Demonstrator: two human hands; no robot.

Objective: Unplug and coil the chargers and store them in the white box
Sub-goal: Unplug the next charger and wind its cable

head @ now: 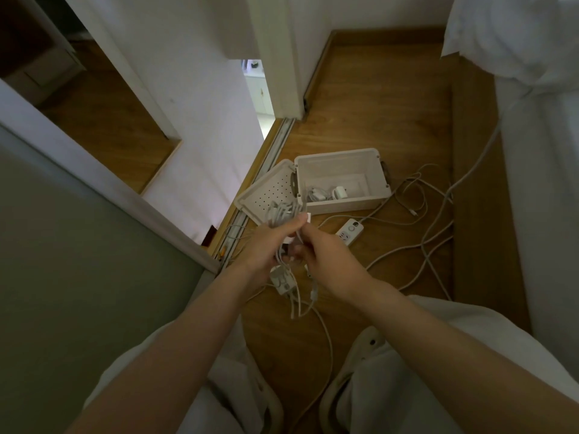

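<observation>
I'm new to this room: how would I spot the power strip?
Start at the open white box on the wooden floor. Just in front of it lies the power strip: a flat white bar with sockets, unlike the thin cables around it.

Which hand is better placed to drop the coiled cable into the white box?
Probably the left: the left hand grips the coiled cable near the white box, while the right hand only pinches one strand.

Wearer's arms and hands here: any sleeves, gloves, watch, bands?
No gloves on the left hand or right hand. The left forearm and right forearm are bare to the frame edge, no sleeve showing. No watch or band at either wrist. No ring visible, though the light is dim.
</observation>
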